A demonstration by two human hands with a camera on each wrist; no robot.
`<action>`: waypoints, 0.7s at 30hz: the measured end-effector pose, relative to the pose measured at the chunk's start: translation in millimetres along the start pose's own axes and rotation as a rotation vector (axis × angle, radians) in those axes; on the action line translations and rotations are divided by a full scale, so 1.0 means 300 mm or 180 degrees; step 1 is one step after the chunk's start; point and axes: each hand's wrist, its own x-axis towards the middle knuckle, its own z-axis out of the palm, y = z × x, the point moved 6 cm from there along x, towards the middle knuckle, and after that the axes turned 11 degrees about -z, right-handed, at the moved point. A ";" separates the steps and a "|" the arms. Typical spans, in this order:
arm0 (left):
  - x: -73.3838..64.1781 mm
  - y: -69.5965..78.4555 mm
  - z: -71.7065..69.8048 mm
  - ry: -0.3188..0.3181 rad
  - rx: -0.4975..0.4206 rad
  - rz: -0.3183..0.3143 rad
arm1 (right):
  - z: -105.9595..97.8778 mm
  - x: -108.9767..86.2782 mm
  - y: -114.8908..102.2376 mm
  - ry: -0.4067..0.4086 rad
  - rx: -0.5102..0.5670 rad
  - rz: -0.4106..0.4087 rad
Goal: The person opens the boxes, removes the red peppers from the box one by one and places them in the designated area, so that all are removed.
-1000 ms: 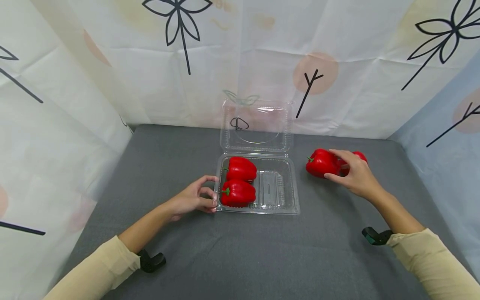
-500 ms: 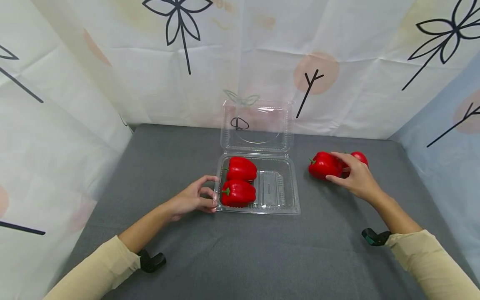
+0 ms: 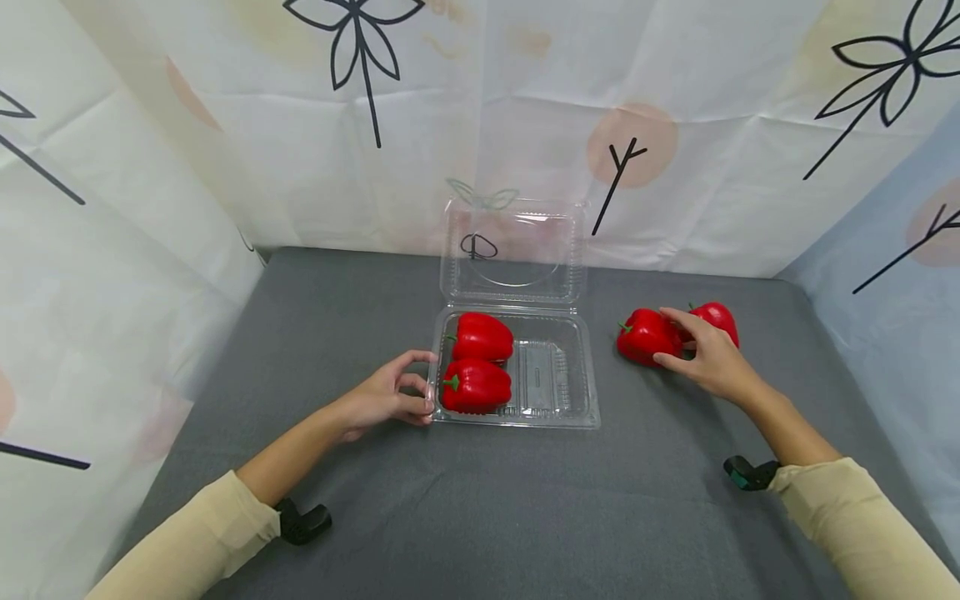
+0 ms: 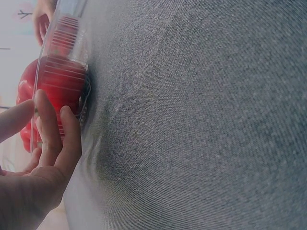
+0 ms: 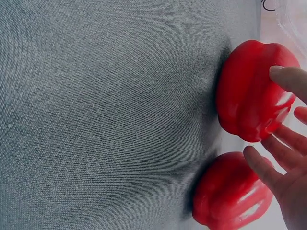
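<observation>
On the grey cloth stands a clear hinged plastic container [image 3: 551, 423] with its lid [image 3: 517, 250] raised. Two red bell peppers lie on its left side: a rear pepper [image 3: 483, 336] and a front pepper [image 3: 477, 386], green stems pointing left. My left hand [image 3: 393, 396] pinches the container's left rim, thumb and fingers on either side in the left wrist view. To the right of the container, my right hand [image 3: 708, 358] grips another red bell pepper [image 3: 643, 337] from its right end, thumb on the near side. One more red bell pepper [image 5: 230, 194] sits close beside that hand, partly hidden behind it in the head view.
A pale printed curtain [image 3: 525, 100] hangs behind the table [image 3: 510, 517] and along both sides. The raised lid stands near the table's back edge. A black wrist camera [image 3: 750, 472] sits at the right cuff, another wrist camera [image 3: 303, 523] at the left.
My right hand and its bell pepper have shifted slightly toward me. More of the far-right pepper shows now, its stem included. The left hand and container have stayed put.
</observation>
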 end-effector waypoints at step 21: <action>-0.009 0.004 0.004 0.0037 0.0046 0.0004 | -0.020 0.109 -0.145 -0.0012 -0.0035 -0.0166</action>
